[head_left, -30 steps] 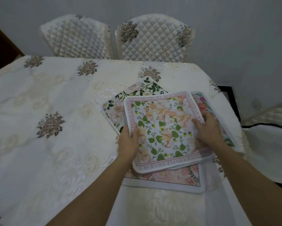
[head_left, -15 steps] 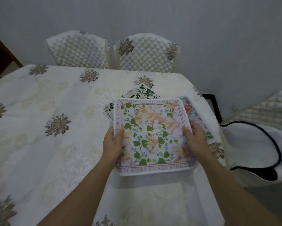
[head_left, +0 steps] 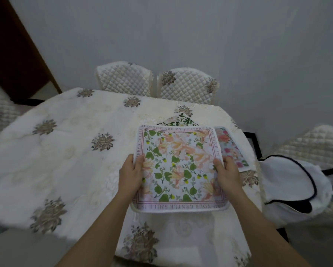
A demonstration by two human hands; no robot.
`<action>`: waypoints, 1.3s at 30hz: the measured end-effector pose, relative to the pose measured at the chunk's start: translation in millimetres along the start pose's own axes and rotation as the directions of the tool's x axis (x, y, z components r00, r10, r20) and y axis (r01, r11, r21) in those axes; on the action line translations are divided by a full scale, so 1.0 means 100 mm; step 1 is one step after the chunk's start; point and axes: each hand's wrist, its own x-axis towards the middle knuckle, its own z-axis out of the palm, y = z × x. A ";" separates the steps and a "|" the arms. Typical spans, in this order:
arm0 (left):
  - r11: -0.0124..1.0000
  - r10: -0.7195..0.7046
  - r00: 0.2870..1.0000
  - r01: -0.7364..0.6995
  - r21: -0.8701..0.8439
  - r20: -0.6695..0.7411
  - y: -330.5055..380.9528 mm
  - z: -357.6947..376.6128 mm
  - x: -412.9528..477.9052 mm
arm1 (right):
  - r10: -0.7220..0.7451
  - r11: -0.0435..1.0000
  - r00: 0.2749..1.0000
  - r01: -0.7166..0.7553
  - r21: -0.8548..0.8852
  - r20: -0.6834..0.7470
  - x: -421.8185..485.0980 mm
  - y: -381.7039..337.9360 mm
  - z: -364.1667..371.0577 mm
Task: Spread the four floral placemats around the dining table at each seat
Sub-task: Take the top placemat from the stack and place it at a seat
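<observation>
Head view: barely under way, by the look of it, no seat laid yet. Gripping the top placemat (head_left: 179,166) by both side edges, left hand (head_left: 132,175) and right hand (head_left: 227,174), thumbs curled over the print, above the table (head_left: 65,151) near its right end. Peeking out behind, unspread: a leafy green placemat (head_left: 178,121), a rosy placemat (head_left: 232,149). Pink lettered border, peach blossoms, green leaves.

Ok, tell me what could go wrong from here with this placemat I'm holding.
1. The left hand and right hand pinch the top placemat only at its side edges, so it may sag or slip.
2. The pink-flowered placemat lies near the right edge of the tablecloth; a brush from the right hand could push it off.
3. Dragging a mat may rumple that cloth.
</observation>
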 end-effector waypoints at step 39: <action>0.961 -0.274 0.643 0.163 -0.222 -0.715 -1.81 -4.92 -1.84 | -0.247 0.944 0.686 0.329 0.011 0.684 -3.07 -1.65 4.28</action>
